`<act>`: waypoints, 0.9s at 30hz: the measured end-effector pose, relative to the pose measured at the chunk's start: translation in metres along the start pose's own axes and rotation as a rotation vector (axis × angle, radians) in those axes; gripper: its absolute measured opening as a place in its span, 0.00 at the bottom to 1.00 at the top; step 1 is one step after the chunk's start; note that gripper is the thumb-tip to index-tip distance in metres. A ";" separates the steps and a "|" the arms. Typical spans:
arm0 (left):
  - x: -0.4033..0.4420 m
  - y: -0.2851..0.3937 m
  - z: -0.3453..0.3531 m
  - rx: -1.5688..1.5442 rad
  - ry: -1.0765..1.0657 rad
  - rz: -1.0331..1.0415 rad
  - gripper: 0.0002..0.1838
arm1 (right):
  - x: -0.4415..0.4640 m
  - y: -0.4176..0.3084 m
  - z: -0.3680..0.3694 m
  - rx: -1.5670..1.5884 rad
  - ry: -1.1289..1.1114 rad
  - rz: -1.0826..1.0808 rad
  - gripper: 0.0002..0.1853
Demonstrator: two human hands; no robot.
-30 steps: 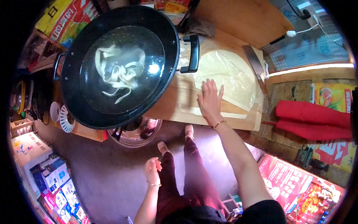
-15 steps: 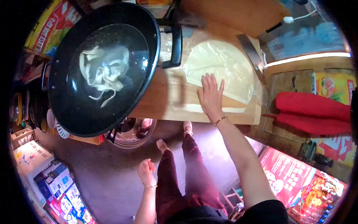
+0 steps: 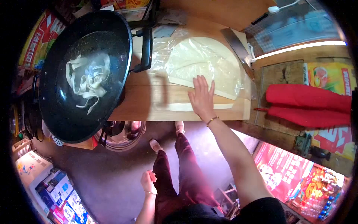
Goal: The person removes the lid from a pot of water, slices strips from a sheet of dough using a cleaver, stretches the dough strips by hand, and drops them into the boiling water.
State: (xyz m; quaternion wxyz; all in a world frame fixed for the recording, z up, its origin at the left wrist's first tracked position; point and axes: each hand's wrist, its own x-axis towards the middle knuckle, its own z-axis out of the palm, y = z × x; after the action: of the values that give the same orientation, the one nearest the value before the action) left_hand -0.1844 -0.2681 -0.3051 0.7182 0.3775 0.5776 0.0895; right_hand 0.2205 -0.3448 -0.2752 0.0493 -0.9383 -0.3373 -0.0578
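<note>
My right hand (image 3: 203, 99) lies with its fingers stretched out on the lower edge of a folded dough sheet (image 3: 203, 63) covered in clear plastic film. A pale dough strip (image 3: 216, 106) lies apart from the sheet, by the wrist, along the front of the wooden board (image 3: 130, 99). Beyond the sheet, at the board's right side, rests a broad-bladed kitchen knife (image 3: 235, 47). My left hand (image 3: 149, 182) hangs low beside my leg, its fingers curled in and nothing visible in them. In a big black wok (image 3: 52, 112), wide noodles (image 3: 89, 80) sit in steaming liquid.
The wok's handle (image 3: 146, 50) reaches over the board's left side. Below the board's edge a metal basin (image 3: 126, 136) stands near the floor. On the right are a folded red cloth item (image 3: 305, 97), a metal latch (image 3: 302, 143) and printed boxes (image 3: 283, 164).
The whole view has shifted, so the wok and board sit further left. My right hand keeps its place on the dough. My left hand's fingers are curled a little more.
</note>
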 end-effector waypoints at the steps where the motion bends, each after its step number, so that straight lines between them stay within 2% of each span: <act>1: -0.004 0.000 0.000 -0.001 -0.035 0.009 0.15 | -0.002 -0.001 -0.002 0.013 -0.014 -0.014 0.27; 4: -0.003 0.007 0.012 -0.053 -0.128 0.046 0.17 | 0.009 0.005 -0.004 0.044 0.031 -0.012 0.27; 6: -0.008 0.018 0.017 -0.032 -0.142 0.089 0.18 | 0.009 0.014 -0.002 -0.062 0.050 0.007 0.26; 10: 0.003 0.003 0.018 -0.028 -0.098 0.075 0.20 | 0.011 0.023 0.005 -0.016 0.090 0.001 0.26; 15: 0.000 0.024 0.046 0.010 -0.112 0.087 0.21 | 0.010 0.026 0.000 0.052 0.026 0.026 0.25; 20: 0.011 0.026 0.052 0.038 -0.133 0.084 0.19 | 0.000 0.044 -0.003 -0.047 0.009 0.038 0.26; 24: 0.007 0.031 0.060 0.007 -0.047 0.061 0.18 | -0.008 0.045 -0.004 -0.008 0.008 0.035 0.26; 27: 0.001 0.043 0.074 -0.006 -0.134 0.124 0.16 | -0.003 0.049 -0.006 0.004 0.012 0.031 0.26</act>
State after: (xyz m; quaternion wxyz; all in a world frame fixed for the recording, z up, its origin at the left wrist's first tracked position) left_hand -0.1045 -0.2697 -0.2747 0.7496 0.4153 0.5035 0.1103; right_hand 0.2492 -0.3848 -0.2723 0.0541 -0.9429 -0.3226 -0.0621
